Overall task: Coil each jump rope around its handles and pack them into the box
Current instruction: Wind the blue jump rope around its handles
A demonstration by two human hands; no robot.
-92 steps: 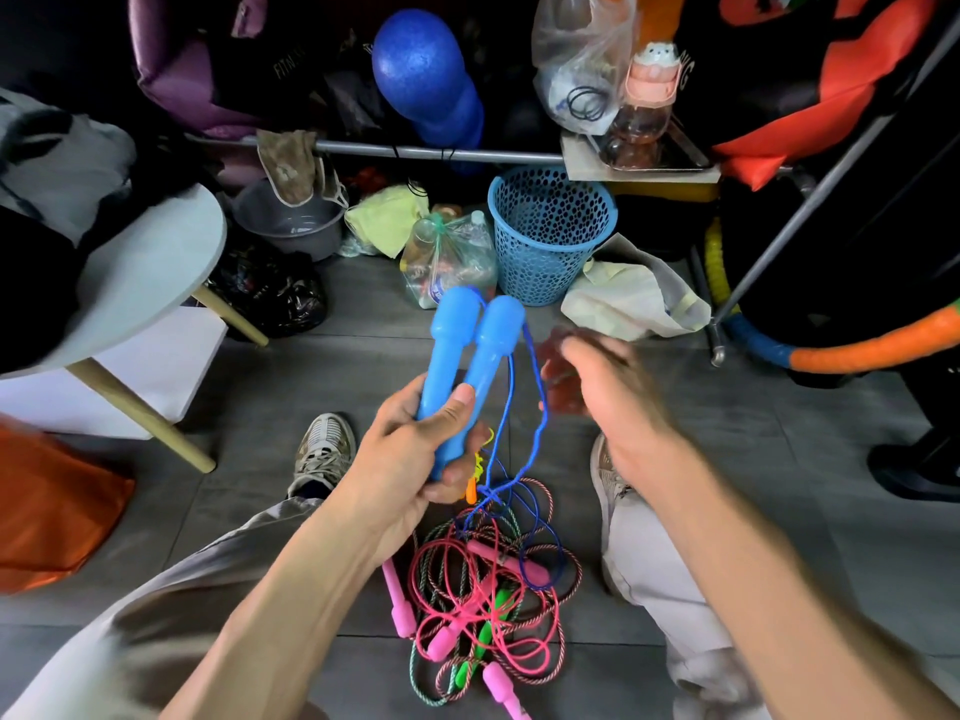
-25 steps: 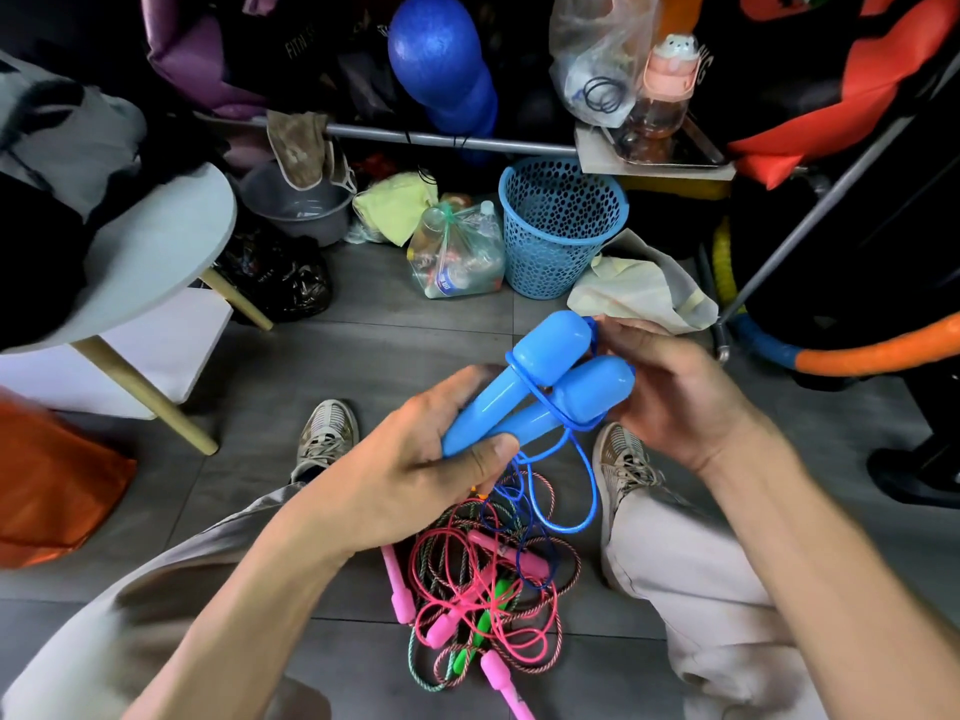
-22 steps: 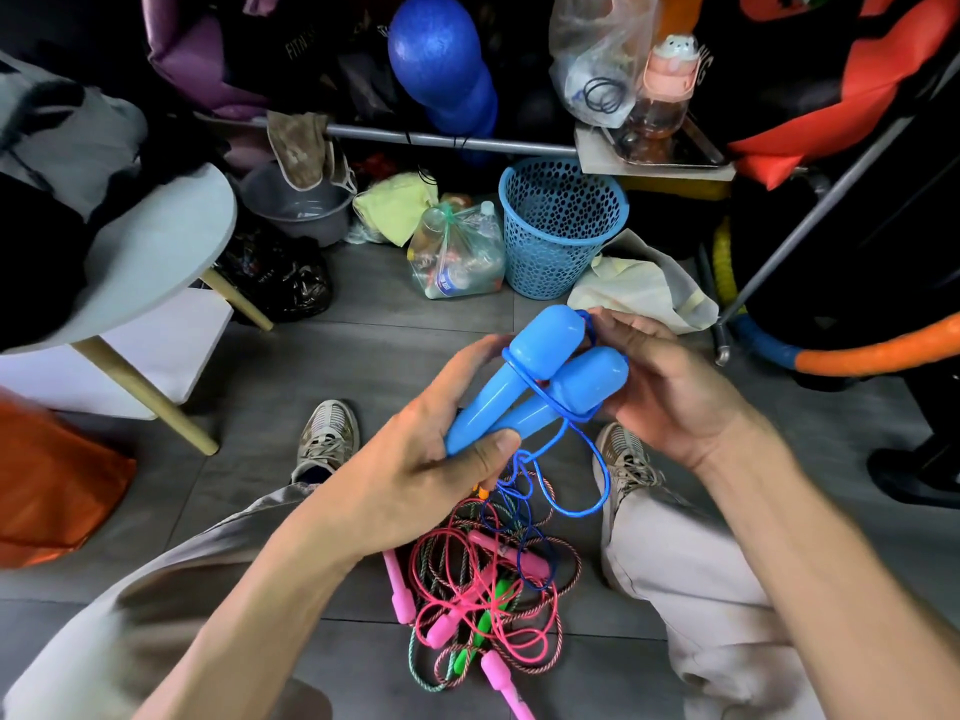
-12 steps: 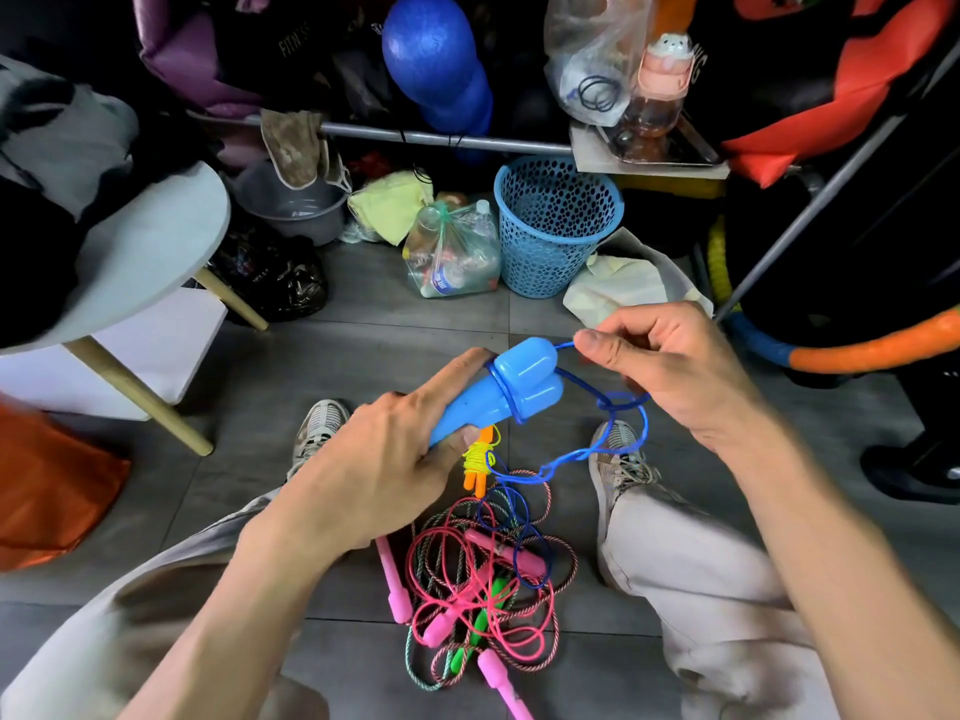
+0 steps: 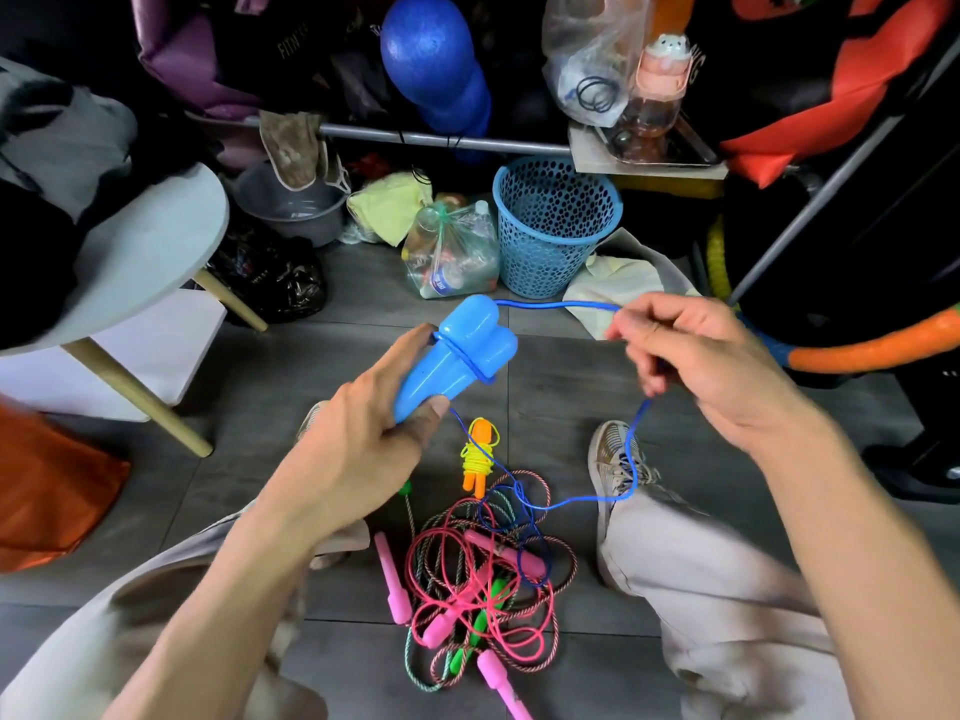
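My left hand (image 5: 363, 449) grips the two blue jump-rope handles (image 5: 457, 350) held side by side, a turn of blue cord around them. My right hand (image 5: 696, 356) pinches the blue cord (image 5: 550, 305), which runs taut from the handle tops to my fingers, then hangs down in a loop past my right shoe to the floor. On the floor between my legs lies a tangled pile of pink, green and braided ropes (image 5: 483, 579) with pink handles. A small orange-handled rope wound in yellow cord (image 5: 480, 457) lies just above the pile. No box is in view.
A blue mesh basket (image 5: 556, 226), a bag of bottles (image 5: 452, 252) and a grey basin (image 5: 291, 205) stand at the back. A round white table (image 5: 150, 252) is at left, an orange bag (image 5: 47, 491) below it. Hoops and a metal rack crowd the right side.
My right hand has moved right and away from the handles, pulling the blue cord out taut. The handles in my left hand have tilted more upright.
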